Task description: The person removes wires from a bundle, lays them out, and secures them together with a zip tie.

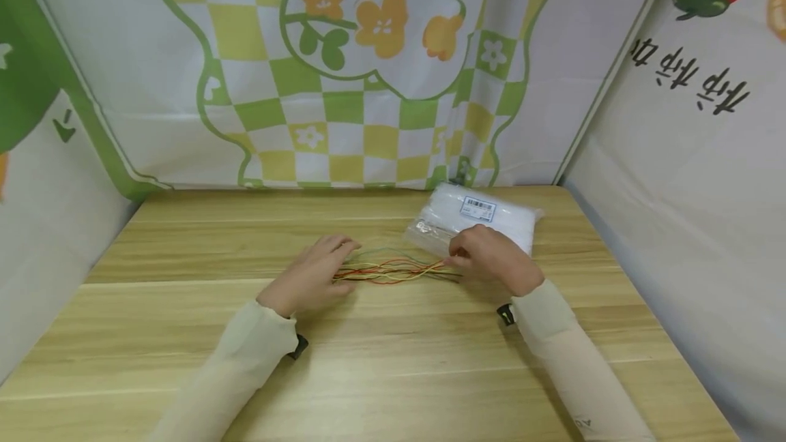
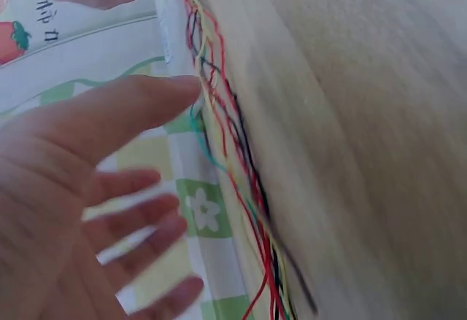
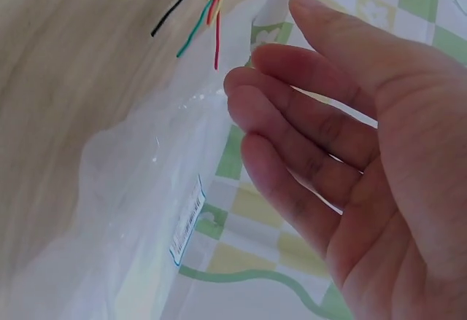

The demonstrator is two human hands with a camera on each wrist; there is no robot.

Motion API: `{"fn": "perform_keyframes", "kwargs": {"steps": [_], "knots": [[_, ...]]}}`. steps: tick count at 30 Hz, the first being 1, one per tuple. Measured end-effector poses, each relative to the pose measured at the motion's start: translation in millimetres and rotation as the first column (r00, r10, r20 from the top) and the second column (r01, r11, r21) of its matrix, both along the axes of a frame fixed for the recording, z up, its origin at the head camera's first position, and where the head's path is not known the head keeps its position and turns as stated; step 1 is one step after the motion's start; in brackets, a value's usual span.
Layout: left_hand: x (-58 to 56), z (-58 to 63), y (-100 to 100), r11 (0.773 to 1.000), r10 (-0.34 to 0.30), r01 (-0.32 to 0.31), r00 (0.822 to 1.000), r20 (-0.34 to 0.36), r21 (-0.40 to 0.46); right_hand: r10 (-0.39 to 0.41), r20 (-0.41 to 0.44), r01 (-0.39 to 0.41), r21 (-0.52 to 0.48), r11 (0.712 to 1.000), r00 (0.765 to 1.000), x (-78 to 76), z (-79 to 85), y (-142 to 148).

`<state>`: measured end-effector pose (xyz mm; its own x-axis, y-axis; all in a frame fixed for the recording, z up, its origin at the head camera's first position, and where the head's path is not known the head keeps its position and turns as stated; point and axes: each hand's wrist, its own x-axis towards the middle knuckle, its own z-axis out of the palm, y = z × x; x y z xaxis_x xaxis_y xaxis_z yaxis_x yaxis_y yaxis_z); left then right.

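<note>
A loose bundle of thin wires [image 1: 393, 281], red, yellow, green and black, lies lengthwise across the wooden table between the two hands. The left hand [image 1: 314, 275] is at the bundle's left end. In the left wrist view its fingers [image 2: 139, 225] are spread and hold nothing, with the thumb overlapping the strands. At the other end is the right hand [image 1: 491, 256]. Seen from the right wrist, its fingers [image 3: 292, 167] are loosely bent with nothing between them, and the cut ends of several wires [image 3: 217, 50] stick out just beyond the fingertips.
Behind the right hand lies a clear plastic packet [image 1: 510, 220] with white contents and a barcode label [image 1: 478, 209]. The wooden table [image 1: 381, 374] reaches back to a patterned curtain [image 1: 362, 114]. White printed cloth [image 1: 688, 176] hangs at the right side.
</note>
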<state>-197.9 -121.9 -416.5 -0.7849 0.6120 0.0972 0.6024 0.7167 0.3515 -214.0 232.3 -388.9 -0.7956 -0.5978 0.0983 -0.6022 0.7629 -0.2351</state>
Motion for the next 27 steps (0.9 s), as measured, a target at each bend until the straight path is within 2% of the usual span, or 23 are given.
{"fn": "perform_keyframes", "kwargs": {"steps": [4, 9, 15, 21, 27], "knots": [[-3.5, -2.4, 8, 0.996, 0.055, -0.052, 0.998, 0.044, -0.074, -0.005, 0.013, 0.005, -0.005, 1.000, 1.000, 0.5, 3.6, 2], [-10.8, -7.7, 13, 0.992, 0.029, -0.027, 0.999, 0.014, -0.125, -0.039, 0.042, 0.039, 0.001, 0.999, 0.998, -1.3, 8.4, 5], [-16.3, -12.7, 15, 0.998, -0.008, 0.007, 1.000, -0.028, -0.055, -0.072, 0.086, 0.070, 0.021, 0.997, 0.994, -7.8, 14.1, 11], [-18.5, -17.1, 10, 1.000, -0.021, 0.020, 0.997, -0.069, -0.020, -0.036, 0.072, 0.035, 0.021, 0.999, 0.997, -17.2, 15.2, 13], [-15.5, -15.8, 4, 1.000, 0.005, -0.005, 0.999, -0.035, -0.018, 0.002, 0.036, -0.003, 0.029, 1.000, 0.999, -27.0, 13.7, 12]]}}
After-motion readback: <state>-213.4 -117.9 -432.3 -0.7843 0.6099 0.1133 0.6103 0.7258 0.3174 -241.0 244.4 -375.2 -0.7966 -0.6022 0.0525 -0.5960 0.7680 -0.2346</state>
